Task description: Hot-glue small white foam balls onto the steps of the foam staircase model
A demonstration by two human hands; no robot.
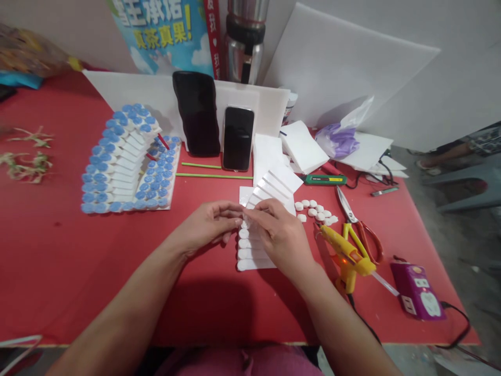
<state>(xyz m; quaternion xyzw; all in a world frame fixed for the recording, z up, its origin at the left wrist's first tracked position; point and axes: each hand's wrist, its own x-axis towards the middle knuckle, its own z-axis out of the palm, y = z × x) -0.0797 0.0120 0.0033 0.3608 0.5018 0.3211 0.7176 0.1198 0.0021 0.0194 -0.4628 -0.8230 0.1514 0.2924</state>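
A small white stair-like model (256, 256) lies in front of me, with round white pieces (243, 244) along its left edge. My left hand (213, 224) reaches that edge from the left, its thumb and fingers drawn together. From the right, my right hand (284, 235) lies over the steps, pinching near the topmost round piece. The fingertips of both hands meet there and hide whatever small thing they grip. Several loose white round pieces (312, 212) rest on the red table (211, 292) to the right of the model.
A finished-looking blue-and-white curved stair model (99, 187) stands at left. Two phones (238, 138) lean against a white board. At right are a yellow glue gun (348, 253), red-handled scissors (358, 222), a green utility knife (324, 179) and a purple power box (418, 292) with a cable.
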